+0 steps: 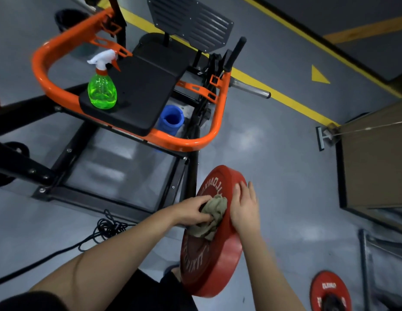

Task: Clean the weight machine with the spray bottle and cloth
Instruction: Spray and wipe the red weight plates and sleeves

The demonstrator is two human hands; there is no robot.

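While the left hand (193,212) bunches the cloth (212,215) in curled fingers against the red weight plate (218,254), the right hand (243,209), fingers straight and close together, should steady its rim; better to wipe in firm circles; the spray bottle (102,86) stands well apart on the seat (141,95).

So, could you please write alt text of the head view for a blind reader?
A person's left hand grips a tan cloth against a red weight plate, the right hand resting on its rim. A green spray bottle stands on the machine's black pad.
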